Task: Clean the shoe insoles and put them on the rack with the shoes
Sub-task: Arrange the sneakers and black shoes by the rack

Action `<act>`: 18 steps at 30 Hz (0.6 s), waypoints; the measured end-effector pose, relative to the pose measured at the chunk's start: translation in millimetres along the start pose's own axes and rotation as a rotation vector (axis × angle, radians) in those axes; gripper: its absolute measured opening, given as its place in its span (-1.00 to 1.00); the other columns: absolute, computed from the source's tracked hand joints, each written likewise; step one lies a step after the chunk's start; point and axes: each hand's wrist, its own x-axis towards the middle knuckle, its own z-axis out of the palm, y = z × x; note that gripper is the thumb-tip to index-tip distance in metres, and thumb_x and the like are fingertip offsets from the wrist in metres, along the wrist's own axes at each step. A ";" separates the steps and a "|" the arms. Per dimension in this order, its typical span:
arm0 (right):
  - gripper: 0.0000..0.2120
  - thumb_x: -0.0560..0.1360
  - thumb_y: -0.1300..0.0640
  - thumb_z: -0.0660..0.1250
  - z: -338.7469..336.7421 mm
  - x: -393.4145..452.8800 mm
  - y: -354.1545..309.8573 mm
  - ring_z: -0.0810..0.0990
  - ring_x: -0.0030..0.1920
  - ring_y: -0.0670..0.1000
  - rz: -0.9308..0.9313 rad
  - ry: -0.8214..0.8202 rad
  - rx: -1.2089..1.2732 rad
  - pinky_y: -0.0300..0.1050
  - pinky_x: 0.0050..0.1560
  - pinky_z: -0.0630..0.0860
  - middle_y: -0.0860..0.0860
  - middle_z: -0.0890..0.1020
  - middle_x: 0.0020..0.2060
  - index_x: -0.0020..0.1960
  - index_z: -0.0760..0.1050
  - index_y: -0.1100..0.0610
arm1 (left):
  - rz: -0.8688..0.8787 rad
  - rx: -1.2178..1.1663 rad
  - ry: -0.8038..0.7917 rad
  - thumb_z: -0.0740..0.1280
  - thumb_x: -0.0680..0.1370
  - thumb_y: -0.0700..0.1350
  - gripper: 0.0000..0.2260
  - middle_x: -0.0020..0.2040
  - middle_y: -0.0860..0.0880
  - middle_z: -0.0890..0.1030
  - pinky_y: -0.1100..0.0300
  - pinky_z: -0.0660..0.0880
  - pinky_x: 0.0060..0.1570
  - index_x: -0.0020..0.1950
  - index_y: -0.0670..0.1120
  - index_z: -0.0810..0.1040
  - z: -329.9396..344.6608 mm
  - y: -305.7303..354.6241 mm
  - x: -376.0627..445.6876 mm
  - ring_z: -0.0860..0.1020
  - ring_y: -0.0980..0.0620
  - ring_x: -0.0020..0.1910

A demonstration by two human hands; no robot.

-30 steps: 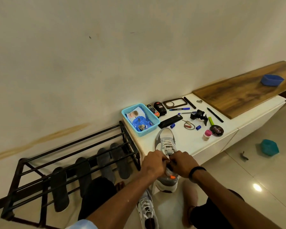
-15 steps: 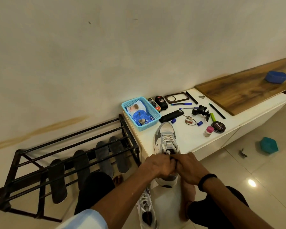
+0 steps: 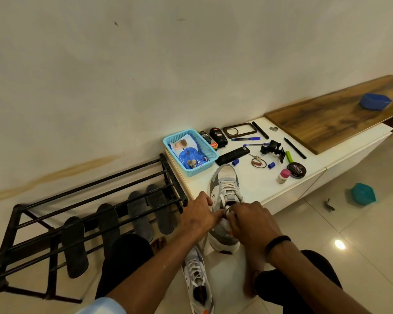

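A grey and white sneaker point(image 3: 225, 189) lies on the front edge of the white cabinet point(image 3: 254, 186), toe toward the wall, heel hanging over the edge. My left hand point(image 3: 199, 215) and my right hand point(image 3: 251, 222) meet at its collar, fingers curled and pinching the tongue and laces there. A second matching sneaker point(image 3: 197, 279) lies on the floor between my knees. Several dark grey insoles point(image 3: 74, 245) lean upright on the black metal rack point(image 3: 82, 193) to the left.
On the cabinet sit a light blue basket point(image 3: 190, 151) with a blue packet, shoe polish bottles point(image 3: 218, 137), a black polish tin point(image 3: 296, 169), pens, keys and a phone holder. A wooden board point(image 3: 331, 118) with a blue bowl lies at the right. A teal lid point(image 3: 363, 193) lies on the tiled floor.
My hands moved up from the heel of the sneaker to its collar and stay pinched there. The view shifted slightly; the sneaker stays on the cabinet edge.
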 end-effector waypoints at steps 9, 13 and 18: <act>-0.50 0.64 -0.21 -0.21 3.4 20.8 -3.8 0.28 0.38 0.17 0.111 -0.436 0.185 0.30 0.42 0.16 0.05 0.45 0.39 0.28 0.44 -0.20 | -0.004 -0.136 0.024 0.47 0.48 0.23 -0.60 -0.01 -0.01 0.68 0.03 0.67 -0.06 0.18 0.08 0.47 16.7 -6.9 15.5 0.68 0.00 -0.13; -0.54 0.66 -0.20 -0.13 -17.4 32.2 -8.7 0.22 0.47 0.16 0.161 -0.501 0.429 0.16 0.52 0.12 0.08 0.33 0.49 0.47 0.30 -0.16 | 0.036 -0.181 0.009 0.46 0.49 0.23 -0.65 0.00 -0.04 0.71 -0.02 0.67 -0.04 0.16 0.13 0.49 17.5 -16.6 19.1 0.69 -0.02 -0.11; -0.56 0.73 0.00 -0.16 -9.8 29.3 -6.2 0.25 0.49 0.11 0.089 -0.485 0.346 0.07 0.56 -0.02 0.07 0.36 0.49 0.51 0.28 -0.01 | 0.052 -0.212 0.037 0.46 0.48 0.25 -0.70 -0.02 0.01 0.72 0.01 0.67 -0.05 0.11 0.15 0.53 16.5 -20.4 20.4 0.69 0.05 -0.18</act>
